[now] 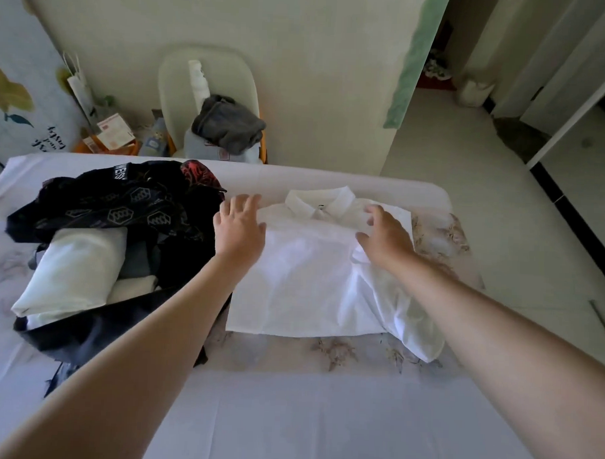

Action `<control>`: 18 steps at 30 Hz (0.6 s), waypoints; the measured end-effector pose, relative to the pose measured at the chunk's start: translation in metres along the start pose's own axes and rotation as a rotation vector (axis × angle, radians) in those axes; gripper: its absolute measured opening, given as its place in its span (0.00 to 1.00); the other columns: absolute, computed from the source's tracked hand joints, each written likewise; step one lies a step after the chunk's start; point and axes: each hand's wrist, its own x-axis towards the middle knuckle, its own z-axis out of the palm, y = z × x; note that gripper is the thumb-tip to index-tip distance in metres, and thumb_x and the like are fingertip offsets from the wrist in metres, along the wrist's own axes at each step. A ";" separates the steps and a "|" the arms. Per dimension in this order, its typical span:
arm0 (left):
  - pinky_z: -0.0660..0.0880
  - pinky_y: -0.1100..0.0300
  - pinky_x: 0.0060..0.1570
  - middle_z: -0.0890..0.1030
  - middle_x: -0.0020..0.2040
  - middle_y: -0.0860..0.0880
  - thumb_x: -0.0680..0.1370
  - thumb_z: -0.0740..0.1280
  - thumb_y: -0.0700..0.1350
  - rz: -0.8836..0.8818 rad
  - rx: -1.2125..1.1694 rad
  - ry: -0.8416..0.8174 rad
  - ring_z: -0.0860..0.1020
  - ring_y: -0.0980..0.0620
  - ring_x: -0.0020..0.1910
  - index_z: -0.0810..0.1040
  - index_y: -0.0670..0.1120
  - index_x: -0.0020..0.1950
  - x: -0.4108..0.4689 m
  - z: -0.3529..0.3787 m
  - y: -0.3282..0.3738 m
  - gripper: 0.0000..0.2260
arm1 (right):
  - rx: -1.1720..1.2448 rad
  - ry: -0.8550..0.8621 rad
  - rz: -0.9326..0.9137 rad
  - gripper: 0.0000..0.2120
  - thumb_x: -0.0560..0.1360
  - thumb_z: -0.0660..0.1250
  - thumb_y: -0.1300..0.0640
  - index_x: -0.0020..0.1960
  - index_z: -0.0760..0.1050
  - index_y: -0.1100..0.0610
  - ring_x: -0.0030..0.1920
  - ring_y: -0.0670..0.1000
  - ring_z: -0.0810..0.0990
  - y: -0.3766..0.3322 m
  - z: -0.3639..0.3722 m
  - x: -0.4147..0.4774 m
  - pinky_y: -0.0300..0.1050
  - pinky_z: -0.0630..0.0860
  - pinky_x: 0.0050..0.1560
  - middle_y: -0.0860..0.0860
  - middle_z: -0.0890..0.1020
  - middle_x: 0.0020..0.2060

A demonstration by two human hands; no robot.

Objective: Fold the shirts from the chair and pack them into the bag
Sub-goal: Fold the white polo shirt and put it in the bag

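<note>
A white collared shirt [310, 274] lies flat on the bed [287, 417], collar towards the far edge, its right side partly folded in. My left hand [241, 227] rests with straight fingers on the shirt's left shoulder. Over the right shoulder, my right hand [385, 234] has its fingers bent down onto the fabric. A black patterned bag [130, 206] lies open to the left with a folded white shirt [73, 269] inside. Beyond the bed a white chair [210, 88] carries a grey garment [229, 125] on top of a pale one.
Cartons and papers [112, 133] crowd the floor left of the chair by the wall. A tiled floor [467, 187] runs along the bed's right side towards a doorway. The near part of the bed is plain sheet.
</note>
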 end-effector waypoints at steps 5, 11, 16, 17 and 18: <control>0.66 0.51 0.62 0.73 0.64 0.51 0.77 0.67 0.46 0.232 -0.109 -0.186 0.70 0.47 0.63 0.75 0.52 0.62 -0.020 0.052 0.018 0.13 | -0.175 0.031 -0.337 0.23 0.74 0.67 0.57 0.69 0.71 0.56 0.65 0.60 0.72 0.016 0.044 -0.005 0.54 0.69 0.64 0.56 0.74 0.64; 0.63 0.53 0.62 0.64 0.58 0.55 0.62 0.75 0.64 0.362 0.136 -0.739 0.61 0.53 0.59 0.71 0.58 0.57 -0.069 0.095 -0.017 0.27 | -0.431 -0.476 -0.477 0.42 0.72 0.64 0.41 0.80 0.52 0.51 0.80 0.55 0.46 0.060 0.096 -0.051 0.54 0.46 0.78 0.54 0.49 0.80; 0.66 0.55 0.57 0.71 0.58 0.53 0.80 0.63 0.51 0.396 0.232 -0.720 0.66 0.49 0.60 0.76 0.55 0.60 -0.065 0.092 -0.021 0.09 | -0.475 -0.506 -0.360 0.41 0.74 0.65 0.51 0.81 0.47 0.49 0.80 0.55 0.37 0.070 0.107 -0.058 0.58 0.49 0.78 0.56 0.39 0.80; 0.67 0.55 0.56 0.74 0.57 0.52 0.82 0.61 0.49 0.385 0.241 -0.734 0.68 0.49 0.60 0.76 0.55 0.61 -0.066 0.091 -0.022 0.10 | -0.438 -0.477 -0.351 0.38 0.75 0.64 0.59 0.81 0.51 0.51 0.80 0.55 0.40 0.071 0.105 -0.059 0.54 0.55 0.77 0.56 0.43 0.80; 0.68 0.55 0.56 0.75 0.56 0.52 0.82 0.60 0.48 0.355 0.232 -0.759 0.69 0.49 0.60 0.77 0.54 0.61 -0.068 0.090 -0.022 0.10 | -0.384 -0.448 -0.343 0.35 0.75 0.61 0.66 0.80 0.55 0.52 0.80 0.54 0.44 0.071 0.103 -0.061 0.50 0.60 0.75 0.56 0.47 0.80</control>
